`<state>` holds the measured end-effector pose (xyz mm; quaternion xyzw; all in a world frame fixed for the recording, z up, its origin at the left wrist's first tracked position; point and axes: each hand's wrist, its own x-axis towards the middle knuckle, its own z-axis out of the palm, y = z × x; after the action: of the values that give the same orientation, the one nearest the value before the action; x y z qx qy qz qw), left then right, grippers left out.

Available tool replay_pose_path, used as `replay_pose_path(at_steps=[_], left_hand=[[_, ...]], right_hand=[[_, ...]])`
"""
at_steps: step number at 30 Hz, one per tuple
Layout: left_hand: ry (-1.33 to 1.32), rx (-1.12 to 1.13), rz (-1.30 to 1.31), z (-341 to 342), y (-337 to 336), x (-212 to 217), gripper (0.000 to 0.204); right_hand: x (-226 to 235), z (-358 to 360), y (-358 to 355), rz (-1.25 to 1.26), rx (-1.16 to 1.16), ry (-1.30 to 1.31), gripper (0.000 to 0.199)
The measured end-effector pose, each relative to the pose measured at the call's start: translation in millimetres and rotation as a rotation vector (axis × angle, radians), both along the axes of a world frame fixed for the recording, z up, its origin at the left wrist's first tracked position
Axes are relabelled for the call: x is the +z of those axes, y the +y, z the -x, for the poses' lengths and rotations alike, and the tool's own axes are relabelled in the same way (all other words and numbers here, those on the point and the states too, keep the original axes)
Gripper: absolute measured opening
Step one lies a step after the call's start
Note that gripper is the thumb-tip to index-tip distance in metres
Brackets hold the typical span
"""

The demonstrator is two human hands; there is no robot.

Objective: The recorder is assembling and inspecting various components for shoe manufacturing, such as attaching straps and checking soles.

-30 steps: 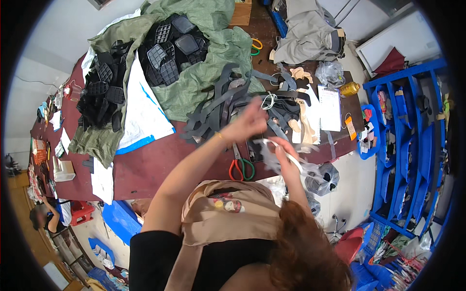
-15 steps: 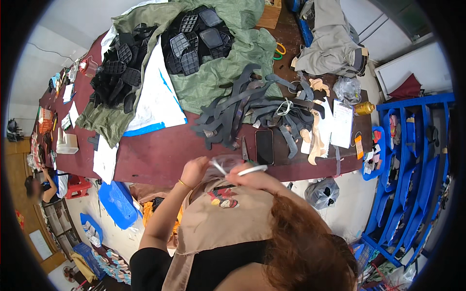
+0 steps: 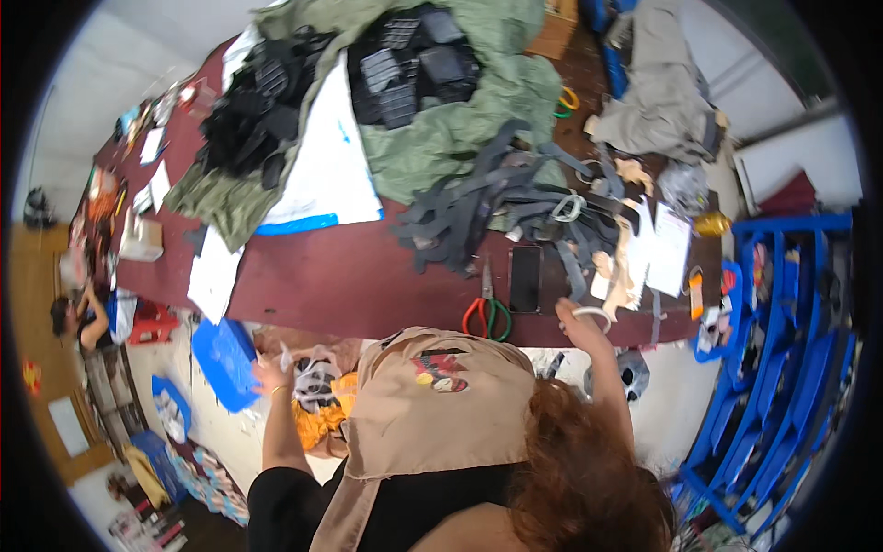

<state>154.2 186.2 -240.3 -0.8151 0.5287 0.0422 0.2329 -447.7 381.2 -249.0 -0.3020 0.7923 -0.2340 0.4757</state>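
My left hand [image 3: 271, 375] is low at the left of my beige apron [image 3: 441, 405], below the table edge. It is closed on a clear plastic bag [image 3: 311, 375] that lies over orange cloth [image 3: 317, 419]. My right hand [image 3: 578, 324] is at the front edge of the dark red table [image 3: 349, 276] and grips a white looped strip [image 3: 594, 314]. Red-handled scissors [image 3: 487, 313] and a black phone [image 3: 526, 276] lie on the table just left of that hand. Beige cut pieces [image 3: 624, 267] lie just beyond it.
A heap of dark grey strips [image 3: 487, 207] spreads behind the scissors. Green cloth [image 3: 460, 120] carries black moulded pieces [image 3: 414, 64]. White sheets [image 3: 326, 175] lie to the left. Blue shelving [image 3: 782, 331] stands at the right, a blue bin [image 3: 221, 361] on the floor, and another person [image 3: 78, 317] far left.
My left hand has dropped from in front of my chest to the bag below the table's left side. My right hand has moved out right to the table edge, the white strip still in it.
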Motion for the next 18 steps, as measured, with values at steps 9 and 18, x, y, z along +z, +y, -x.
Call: replay_pose_path(at_steps=[9, 18], left_hand=[[0.843, -0.726, 0.043, 197, -18, -30, 0.044], [1.186, -0.999, -0.158, 320, -117, 13, 0.03]], right_hand=[[-70, 34, 14, -0.195, 0.138, 0.49, 0.03], [21, 6, -119, 0.196, -0.086, 0.153, 0.028]])
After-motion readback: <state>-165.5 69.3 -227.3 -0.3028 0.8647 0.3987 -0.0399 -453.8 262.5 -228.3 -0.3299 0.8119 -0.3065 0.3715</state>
